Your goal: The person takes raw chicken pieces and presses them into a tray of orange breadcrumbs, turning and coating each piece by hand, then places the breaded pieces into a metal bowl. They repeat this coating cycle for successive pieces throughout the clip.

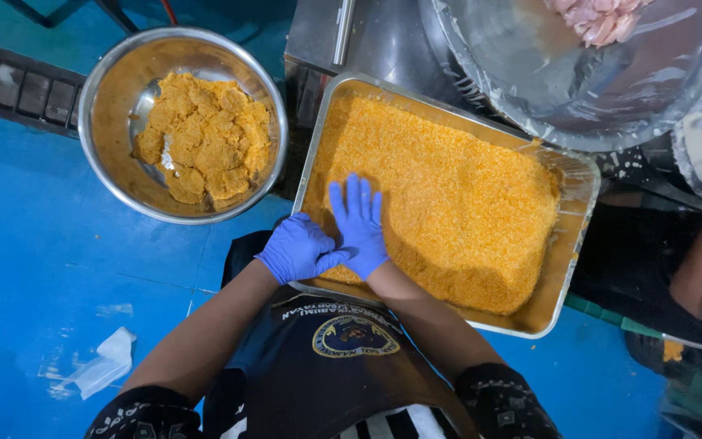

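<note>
Breadcrumbs, bright orange and coarse (457, 203), fill the rectangular metal tray (566, 268) right in the middle, heaped pretty evenly. Right hand in a blue glove (359, 223) lies flat on the crumbs at the tray's near left corner, fingers spread, gripping nothing. Left gloved hand (298, 248) is curled loosely beside it, touching. Round steel bowl of breaded pieces (197, 134) sits far left.

A food-preparation kitchen of the commercial sort: a large metal tray (566, 268) heaped with orange breadcrumbs, a steel bowl (107, 122) of breaded pieces, a plastic-lined basin (530, 89) of raw meat, blue disposable gloves on every hand, an apron (343, 358), and a blue painted floor (34, 260).
</note>
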Action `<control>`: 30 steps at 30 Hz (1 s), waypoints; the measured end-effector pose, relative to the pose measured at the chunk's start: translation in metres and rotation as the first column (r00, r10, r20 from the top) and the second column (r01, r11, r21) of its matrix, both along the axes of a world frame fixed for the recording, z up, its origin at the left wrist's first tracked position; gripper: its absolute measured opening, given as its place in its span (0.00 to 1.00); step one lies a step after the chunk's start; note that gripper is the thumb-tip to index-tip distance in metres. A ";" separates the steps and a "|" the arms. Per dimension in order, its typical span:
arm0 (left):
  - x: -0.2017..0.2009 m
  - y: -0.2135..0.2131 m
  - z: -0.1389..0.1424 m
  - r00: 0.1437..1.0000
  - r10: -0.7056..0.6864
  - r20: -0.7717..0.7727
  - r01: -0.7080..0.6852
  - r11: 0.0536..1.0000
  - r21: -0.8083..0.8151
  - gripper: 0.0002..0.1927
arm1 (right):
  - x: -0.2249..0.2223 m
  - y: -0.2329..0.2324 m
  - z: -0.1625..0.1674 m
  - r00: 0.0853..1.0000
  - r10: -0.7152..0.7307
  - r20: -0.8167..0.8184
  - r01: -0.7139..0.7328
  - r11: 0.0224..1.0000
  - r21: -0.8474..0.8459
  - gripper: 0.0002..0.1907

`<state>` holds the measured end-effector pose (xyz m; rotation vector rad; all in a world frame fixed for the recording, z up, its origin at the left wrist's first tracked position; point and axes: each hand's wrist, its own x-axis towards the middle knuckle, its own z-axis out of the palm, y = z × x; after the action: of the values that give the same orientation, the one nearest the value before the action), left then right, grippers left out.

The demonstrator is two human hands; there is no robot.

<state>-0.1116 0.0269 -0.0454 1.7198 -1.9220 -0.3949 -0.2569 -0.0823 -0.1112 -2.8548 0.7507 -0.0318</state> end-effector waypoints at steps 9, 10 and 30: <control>0.005 0.002 -0.010 0.999 -0.011 0.041 0.010 0.999 0.038 0.27 | -0.024 -0.028 0.016 0.971 -0.194 0.142 0.181 0.978 0.100 0.43; 0.005 0.002 -0.010 0.999 -0.012 0.052 0.009 0.999 0.053 0.27 | -0.025 -0.030 0.015 0.975 -0.183 0.122 0.170 0.979 0.113 0.39; 0.002 0.000 -0.006 0.997 -0.050 0.054 0.039 0.983 0.182 0.23 | -0.073 -0.117 0.029 0.478 -0.832 0.281 0.219 0.422 0.880 0.26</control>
<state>-0.1100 0.0265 -0.0517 1.8224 -2.0226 -0.5572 -0.3301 -0.1989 -0.0826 -1.4082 1.1680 -0.7025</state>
